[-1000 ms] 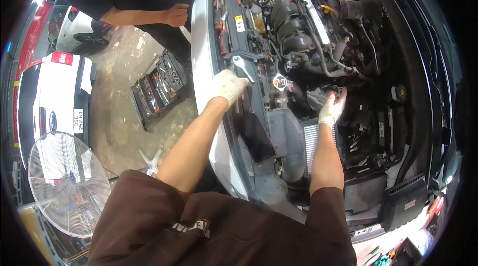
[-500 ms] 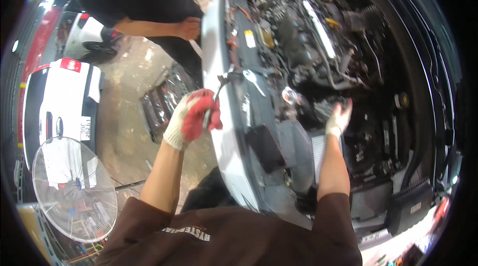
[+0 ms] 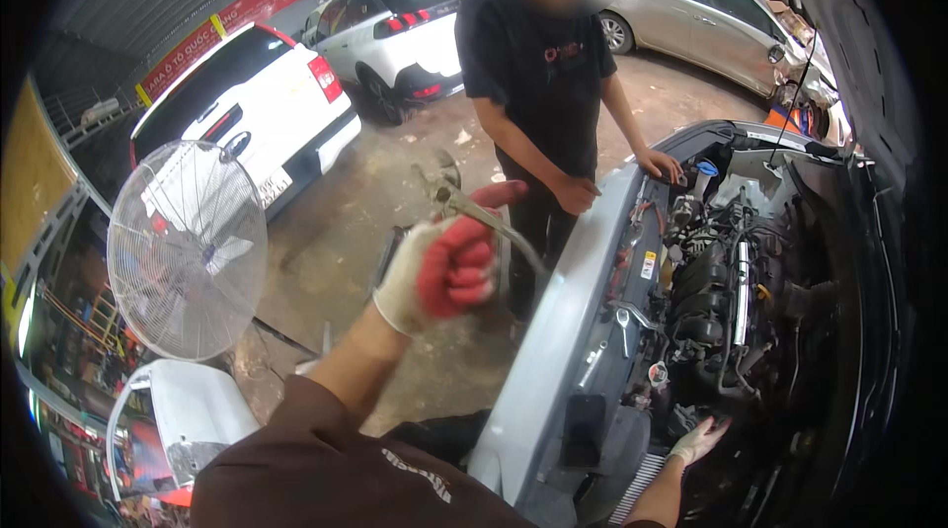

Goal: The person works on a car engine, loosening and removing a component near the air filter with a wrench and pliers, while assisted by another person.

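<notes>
My left hand (image 3: 444, 271), in a white glove with a red palm, is raised over the floor left of the car's front edge. It is closed round metal pliers (image 3: 484, 212), blurred by motion, with the jaws at upper left and a handle reaching right. My right hand (image 3: 697, 441), in a pale glove, reaches into the engine bay (image 3: 790, 330). Its fingers are stretched out beside a dark engine part (image 3: 683, 417), and nothing shows in them. A spanner (image 3: 624, 323) and a dark phone (image 3: 585, 427) lie on the front panel (image 3: 607, 385).
A person in black (image 3: 538, 83) stands across the front edge (image 3: 553, 350), one hand resting on the car. A large fan (image 3: 188, 246) stands at left, near a detached white car door (image 3: 193, 409). Behind are white cars (image 3: 232, 108) and a silver car (image 3: 691, 14).
The view has swung up and to the left. My left hand has lifted the pliers away from the car's front edge. My right hand remains in the engine bay.
</notes>
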The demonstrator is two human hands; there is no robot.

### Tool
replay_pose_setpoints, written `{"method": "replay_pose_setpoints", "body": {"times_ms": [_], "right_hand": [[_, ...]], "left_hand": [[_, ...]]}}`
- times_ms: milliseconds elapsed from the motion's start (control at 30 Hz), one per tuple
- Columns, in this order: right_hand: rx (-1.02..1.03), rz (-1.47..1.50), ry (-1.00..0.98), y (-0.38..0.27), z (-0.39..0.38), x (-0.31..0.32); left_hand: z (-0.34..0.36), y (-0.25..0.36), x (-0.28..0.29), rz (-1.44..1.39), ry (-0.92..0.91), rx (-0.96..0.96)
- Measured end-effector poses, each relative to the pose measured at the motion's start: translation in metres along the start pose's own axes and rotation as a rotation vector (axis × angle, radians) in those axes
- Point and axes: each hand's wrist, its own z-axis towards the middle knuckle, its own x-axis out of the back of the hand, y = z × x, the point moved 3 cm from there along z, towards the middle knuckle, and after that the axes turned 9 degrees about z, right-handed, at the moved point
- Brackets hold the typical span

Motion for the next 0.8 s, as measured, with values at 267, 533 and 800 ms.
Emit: {"method": "replay_pose_setpoints", "body": {"times_ms": [267,533,800], "right_hand": [[0.007,-0.011,-0.016,-0.014,0.001,0.006],[-0.082,0.119,-0.029,-0.029,-0.01,0.001],[-0.066,-0.143,-0.085,-0.018,0.016,0.012]], "left_hand": [[-0.024,-0.071,0.089,-0.188,0.077,0.196],[-0.063,-0.148,0.084,0.232,-0.041,0.685],[-0.083,-0.169,0.078,-0.025,-0.268,0.857]]}}
